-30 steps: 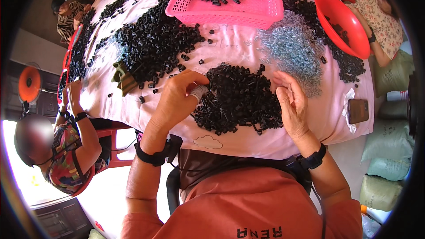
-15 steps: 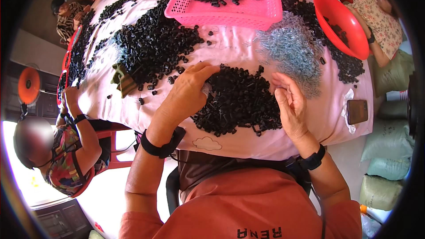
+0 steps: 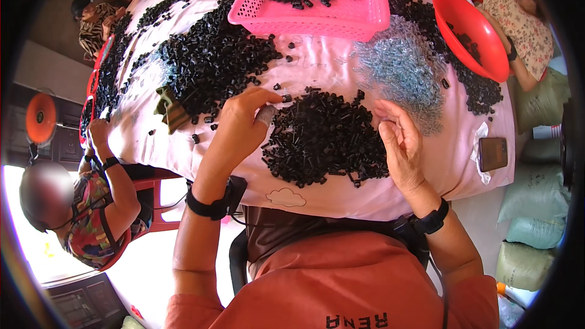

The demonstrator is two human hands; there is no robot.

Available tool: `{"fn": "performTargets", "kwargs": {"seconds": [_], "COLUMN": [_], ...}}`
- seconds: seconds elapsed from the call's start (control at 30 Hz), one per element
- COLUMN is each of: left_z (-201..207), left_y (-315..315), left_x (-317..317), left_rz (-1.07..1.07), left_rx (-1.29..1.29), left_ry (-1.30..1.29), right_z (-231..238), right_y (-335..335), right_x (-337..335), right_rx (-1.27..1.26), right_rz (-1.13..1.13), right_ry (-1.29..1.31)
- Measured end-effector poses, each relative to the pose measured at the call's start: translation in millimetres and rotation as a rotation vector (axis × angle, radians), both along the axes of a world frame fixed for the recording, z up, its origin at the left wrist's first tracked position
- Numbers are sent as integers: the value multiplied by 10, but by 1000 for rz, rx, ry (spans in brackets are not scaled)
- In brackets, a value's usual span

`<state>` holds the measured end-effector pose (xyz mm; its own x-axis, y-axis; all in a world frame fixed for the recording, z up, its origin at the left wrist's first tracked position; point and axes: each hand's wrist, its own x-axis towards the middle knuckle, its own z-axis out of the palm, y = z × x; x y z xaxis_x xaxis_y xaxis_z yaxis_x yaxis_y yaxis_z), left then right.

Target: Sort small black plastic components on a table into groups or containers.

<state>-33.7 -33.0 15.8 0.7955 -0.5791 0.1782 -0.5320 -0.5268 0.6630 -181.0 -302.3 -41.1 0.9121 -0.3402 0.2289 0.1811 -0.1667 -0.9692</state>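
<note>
Between left hand (image 3: pixel 242 123), grip unclear, and open right hand (image 3: pixel 402 146): black pieces (image 3: pixel 326 137), axes mixed.

a dark smartphone (image 3: pixel 493 154) overlaps a crumpled white tissue (image 3: pixel 482 132) by the near right corner of the table (image 3: pixel 457 173), which wears a pink cloth. a striped, rumpled cloth (image 3: pixel 173 113) lies in from the left edge. beyond that edge are an orange fan (image 3: pixel 41 117) and a co-worker (image 3: pixel 97 219) on a red chair (image 3: pixel 166 223); stuffed sacks (image 3: pixel 531 196) pile up past the right edge.
</note>
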Motion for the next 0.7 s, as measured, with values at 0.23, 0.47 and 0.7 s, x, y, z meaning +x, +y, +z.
{"fn": "performTargets", "kwargs": {"seconds": [0.23,0.47,0.7], "left_z": [-133,-130,-90], "left_y": [-175,-117,118], "left_x": [238,330,471], "left_rz": [-214,-183,-96], "left_rx": [94,150,206], "left_ry": [-275,-195,-185], "right_z": [14,25,31], "right_y": [3,-11,-3], "right_x": [-6,-1,-2], "right_rx": [2,-11,-2], "right_rz": [-17,-21,-21], "right_ry": [9,14,21]}}
